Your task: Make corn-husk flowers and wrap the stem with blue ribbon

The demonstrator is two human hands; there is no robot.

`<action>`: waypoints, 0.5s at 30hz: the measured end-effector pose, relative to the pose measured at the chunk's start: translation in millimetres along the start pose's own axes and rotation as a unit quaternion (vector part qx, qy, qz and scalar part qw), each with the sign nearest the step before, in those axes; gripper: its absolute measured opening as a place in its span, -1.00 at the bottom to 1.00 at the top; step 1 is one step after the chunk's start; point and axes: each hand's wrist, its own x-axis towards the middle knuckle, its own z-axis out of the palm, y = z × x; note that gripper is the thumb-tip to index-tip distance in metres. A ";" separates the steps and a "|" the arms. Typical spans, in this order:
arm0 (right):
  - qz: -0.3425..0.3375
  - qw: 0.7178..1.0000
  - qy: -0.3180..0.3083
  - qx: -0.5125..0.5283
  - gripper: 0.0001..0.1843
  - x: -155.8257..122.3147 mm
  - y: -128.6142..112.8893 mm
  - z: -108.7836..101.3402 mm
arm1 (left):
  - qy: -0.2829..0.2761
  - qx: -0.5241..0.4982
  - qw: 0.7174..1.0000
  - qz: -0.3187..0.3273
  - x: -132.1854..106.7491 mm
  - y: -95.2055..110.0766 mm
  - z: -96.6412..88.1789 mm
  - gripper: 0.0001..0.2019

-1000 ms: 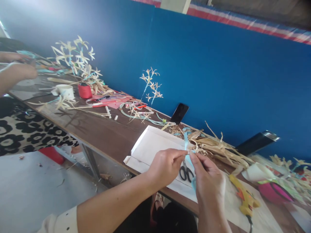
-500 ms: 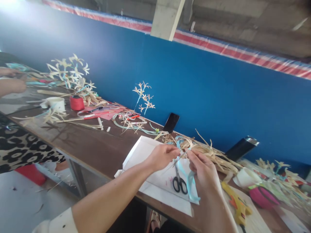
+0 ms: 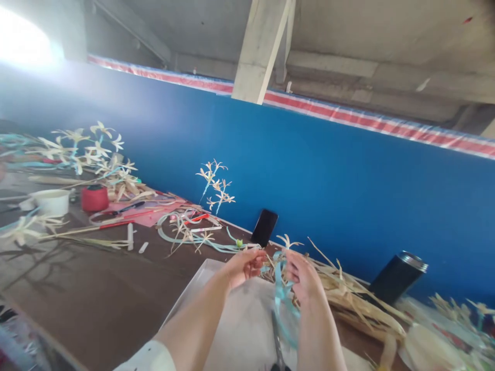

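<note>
My right hand (image 3: 303,275) is closed, its fingertips pinching a pale flower (image 3: 288,242) with slim pointed petals, held upright above the table. From those fingers a light blue ribbon (image 3: 279,281) hangs down in a loop; the flower's stem is mostly hidden. My left hand (image 3: 244,266) is just to the left, apart from the flower, fingers loosely curled with nothing visible in them. Beneath both hands lies a white sheet or flat box (image 3: 240,319). Scissors (image 3: 277,340) rest on it, their handles cut off by the lower edge.
A black phone (image 3: 265,228) leans against the blue partition (image 3: 328,206). Dried husk strips (image 3: 348,296) and a dark bottle (image 3: 398,275) lie to the right. Leftward are finished flowers (image 3: 216,185), red thread (image 3: 95,198), a white cup (image 3: 52,202) and pale tubing (image 3: 162,234).
My view has tilted upward. Both hands have risen, and the flower now stands upright in my right hand. My left hand has come away from the stem.
</note>
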 end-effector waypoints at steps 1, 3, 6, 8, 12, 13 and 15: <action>0.004 1.000 -0.008 0.009 -0.73 3.6 3.1 -3.6 | -0.017 0.013 1.000 -0.003 0.0 -2.7 -4.7 -0.71; 0.001 0.999 -0.019 0.030 -0.76 9.0 5.0 -8.8 | -0.028 0.031 0.999 -0.003 -0.5 -5.1 -8.1 -0.67; 0.024 0.999 -0.036 0.019 -0.77 10.2 6.2 -9.0 | -0.026 0.056 0.998 0.004 -1.7 -6.5 -2.3 -0.63; 0.056 0.998 -0.031 -0.002 -0.74 6.6 10.6 -4.4 | -0.023 0.077 0.997 -0.004 -2.4 -8.3 3.2 -0.59; 0.075 0.996 -0.020 -0.031 -0.69 -4.1 20.8 6.6 | 0.007 0.133 0.991 -0.008 -4.6 -12.7 7.8 -0.55; 0.073 0.996 -0.017 -0.039 -0.68 -6.4 21.8 8.6 | 0.014 0.140 0.990 -0.001 -5.4 -13.2 7.8 -0.56; 0.066 0.996 -0.007 -0.057 -0.68 -9.7 21.7 11.6 | 0.017 0.146 0.989 0.011 -7.0 -13.0 7.9 -0.59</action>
